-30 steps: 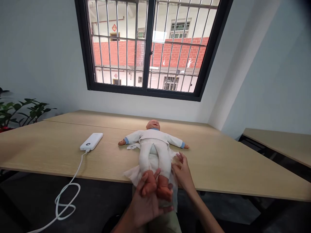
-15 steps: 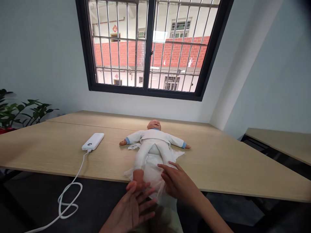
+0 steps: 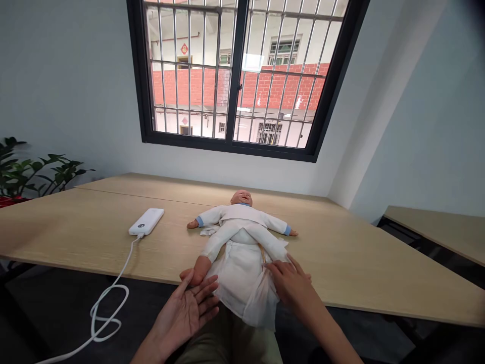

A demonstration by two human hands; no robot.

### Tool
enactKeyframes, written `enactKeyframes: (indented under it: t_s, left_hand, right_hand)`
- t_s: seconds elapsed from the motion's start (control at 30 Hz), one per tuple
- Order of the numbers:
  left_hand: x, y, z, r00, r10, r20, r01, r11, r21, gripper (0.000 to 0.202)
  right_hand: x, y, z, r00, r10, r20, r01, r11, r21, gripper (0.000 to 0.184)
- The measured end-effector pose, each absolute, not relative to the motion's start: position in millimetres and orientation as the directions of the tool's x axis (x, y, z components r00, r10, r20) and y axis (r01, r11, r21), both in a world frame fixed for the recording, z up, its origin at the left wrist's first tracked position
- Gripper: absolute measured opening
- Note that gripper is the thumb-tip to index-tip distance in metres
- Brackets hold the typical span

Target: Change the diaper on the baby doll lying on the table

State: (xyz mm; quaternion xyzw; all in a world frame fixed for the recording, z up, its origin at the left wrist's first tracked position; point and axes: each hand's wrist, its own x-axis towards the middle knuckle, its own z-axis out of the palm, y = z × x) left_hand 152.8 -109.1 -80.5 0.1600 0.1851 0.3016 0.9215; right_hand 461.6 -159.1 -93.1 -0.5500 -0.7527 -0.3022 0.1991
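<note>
A baby doll [image 3: 242,217] in white clothes with blue cuffs lies on its back, its head toward the window and its legs spread toward me. Between the legs a white diaper [image 3: 242,263] is laid out, its near end hanging over the table edge. My left hand [image 3: 185,308] is palm up with fingers apart, the thumb against the doll's bare foot on the left. On the other side my right hand [image 3: 293,285] lies palm down over the doll's other lower leg, beside the diaper's edge. That foot is mostly hidden under the hand, and its fingers are spread.
A white power bank [image 3: 147,221] with a white cable [image 3: 113,288] lies on the wooden table [image 3: 94,232] at left. Behind the table is a barred window [image 3: 231,76]. A green plant [image 3: 49,174] stands far left, and another table [image 3: 435,232] at right.
The doll's legs have moved apart, the left one leftward and the right one rightward, with my hands moving outward alongside. More of the diaper shows between them.
</note>
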Motion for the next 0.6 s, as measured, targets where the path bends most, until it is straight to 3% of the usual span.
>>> enactKeyframes:
  t_s: [0.1, 0.2, 0.33, 0.4, 0.5, 0.6]
  left_hand:
    - [158.7, -118.3, -83.6, 0.694, 0.650, -0.310, -0.446, 0.726, 0.523, 0.046]
    - [167.0, -128.4, -89.0, 0.695, 0.670, -0.262, -0.361, 0.640, 0.678, 0.040]
    - [171.9, -132.1, -82.8, 0.656, 0.746, -0.114, -0.322, 0.413, 0.852, 0.041]
    - [170.6, -129.8, -71.3, 0.618, 0.785, -0.024, -0.299, 0.264, 0.917, 0.039]
    - [168.3, -119.7, -48.7, 0.587, 0.799, 0.135, -0.178, -0.035, 0.983, 0.035]
    - [173.0, -95.3, -30.6, 0.536, 0.778, 0.327, 0.042, -0.411, 0.911, 0.025]
  right_hand:
    - [436.9, -173.5, -92.1, -0.344, 0.740, 0.578, 0.935, 0.330, 0.133, 0.055]
    - [414.5, -185.8, -92.4, -0.351, 0.787, 0.507, 0.920, 0.389, 0.034, 0.059]
    - [410.8, -174.8, -109.5, -0.353, 0.664, 0.659, 0.928, 0.337, 0.158, 0.053]
    - [416.7, -165.8, -116.2, -0.334, 0.621, 0.709, 0.936, 0.307, 0.172, 0.042]
    - [425.6, -161.4, -111.3, -0.281, 0.626, 0.727, 0.945, 0.312, 0.096, 0.035]
    - [432.6, -165.7, -92.7, -0.206, 0.662, 0.721, 0.954, 0.301, -0.004, 0.039]
